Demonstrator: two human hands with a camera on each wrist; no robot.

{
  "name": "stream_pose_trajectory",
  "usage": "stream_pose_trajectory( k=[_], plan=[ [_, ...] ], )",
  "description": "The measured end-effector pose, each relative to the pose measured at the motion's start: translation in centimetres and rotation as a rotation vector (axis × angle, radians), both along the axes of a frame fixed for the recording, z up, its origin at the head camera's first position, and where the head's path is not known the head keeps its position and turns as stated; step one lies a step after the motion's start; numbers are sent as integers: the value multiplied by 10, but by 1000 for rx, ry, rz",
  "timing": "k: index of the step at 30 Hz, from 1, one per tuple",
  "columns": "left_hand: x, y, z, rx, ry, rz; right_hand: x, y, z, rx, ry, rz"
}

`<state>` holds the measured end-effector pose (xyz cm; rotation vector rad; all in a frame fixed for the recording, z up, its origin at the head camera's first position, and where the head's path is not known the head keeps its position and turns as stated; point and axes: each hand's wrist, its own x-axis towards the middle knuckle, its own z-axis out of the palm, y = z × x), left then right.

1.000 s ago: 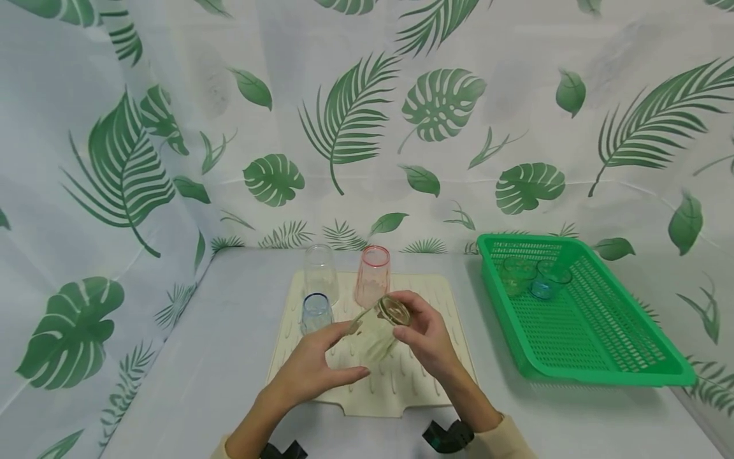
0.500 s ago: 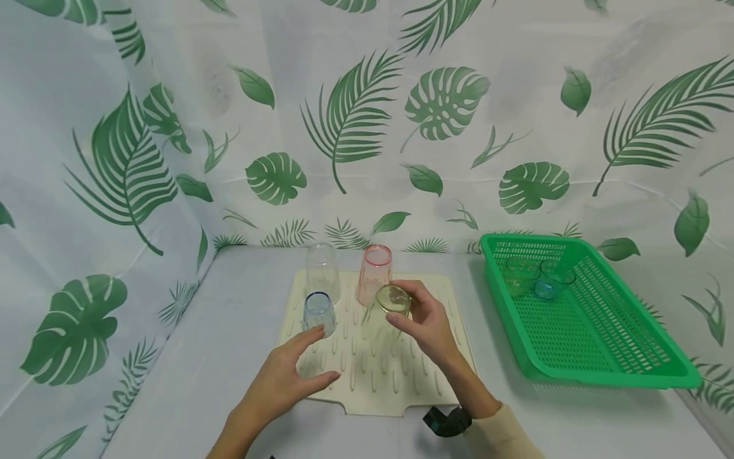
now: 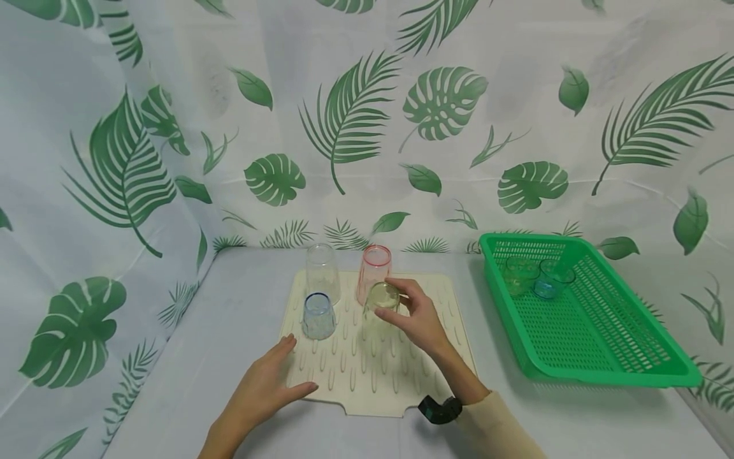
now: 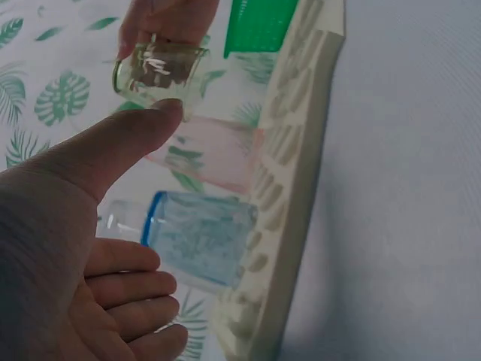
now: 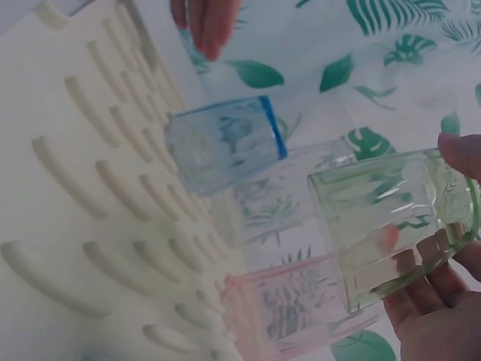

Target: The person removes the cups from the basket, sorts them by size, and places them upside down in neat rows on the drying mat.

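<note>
My right hand [image 3: 421, 322] holds a pale yellow-green glass [image 5: 391, 218] by one end, thumb on one side and fingers on the other. The glass's other end points down at the cream ridged drying mat [image 3: 373, 389], a gap showing between them in the right wrist view. Close by on the mat stand a small blue glass [image 3: 318, 322] with a dark blue ring on top, a tall clear glass [image 3: 322, 274] and a tall pink glass [image 3: 373, 277] with a red ring on top. My left hand [image 3: 260, 386], fingers extended and holding nothing, hovers at the mat's front left edge.
On the right stands a green perforated basket [image 3: 608, 376], with a yellow-green glass [image 3: 518, 277] and a blue glass [image 3: 547, 288] in its far left corner. A leaf-patterned white sheet [image 3: 367, 127] hangs behind the white table [image 3: 201, 331].
My left hand has let go of the yellow-green glass and drawn back to the left and down. My right hand has tilted the glass mouth down and brought it over the mat.
</note>
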<state>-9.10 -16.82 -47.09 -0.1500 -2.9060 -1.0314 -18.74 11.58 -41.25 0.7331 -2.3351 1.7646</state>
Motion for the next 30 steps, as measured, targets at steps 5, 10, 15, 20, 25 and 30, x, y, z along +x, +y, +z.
stream_pose_trajectory(
  k=[5,10,15,20,25,30],
  plan=[
    [-2,-8,-10,-30,-67,26,-9,-3,-16,38,-64,-22],
    [-5,-16,-22,-66,-81,30,-26,-6,-43,58,-113,-54],
    [-7,-21,-30,-103,-57,18,-29,-8,-53,61,-149,-71],
    [-7,-22,-32,-141,-26,11,-30,-11,-60,83,-174,-88],
    [-7,-24,-33,-155,-31,8,-33,-12,-67,94,-190,-111],
    [-6,-24,-33,-173,-36,10,-33,-12,-69,90,-203,-111]
  ],
)
